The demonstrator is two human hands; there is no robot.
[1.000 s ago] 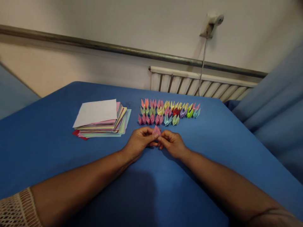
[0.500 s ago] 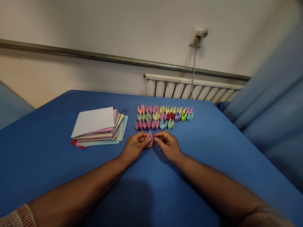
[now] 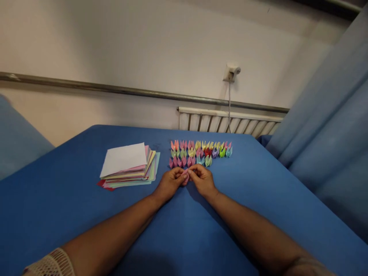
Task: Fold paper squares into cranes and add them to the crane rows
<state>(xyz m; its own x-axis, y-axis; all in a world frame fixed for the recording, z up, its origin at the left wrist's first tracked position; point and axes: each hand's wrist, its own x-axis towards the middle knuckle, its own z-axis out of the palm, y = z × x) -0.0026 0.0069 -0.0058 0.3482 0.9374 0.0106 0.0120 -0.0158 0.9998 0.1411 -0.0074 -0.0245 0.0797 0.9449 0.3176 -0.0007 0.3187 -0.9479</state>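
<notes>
A small piece of folded pink paper is pinched between my two hands above the blue table. My left hand grips it from the left with thumb and fingers. From the right, the thumb and fingertips of my right hand close on its upper part. The fingers hide some of the paper. Just beyond my hands, folded paper cranes stand in three rows, in pink, yellow, green, red, purple and light blue.
Left of my hands lies a stack of coloured paper with a white sheet on top. Blue cloth covers the table. Behind it are a metal rail, a radiator and a socket with a cord. A blue curtain hangs at the right.
The camera view has tilted up, so the table sits lower in it. My right fingertips, beside the pink paper before, now pinch its top, and the paper leans more.
</notes>
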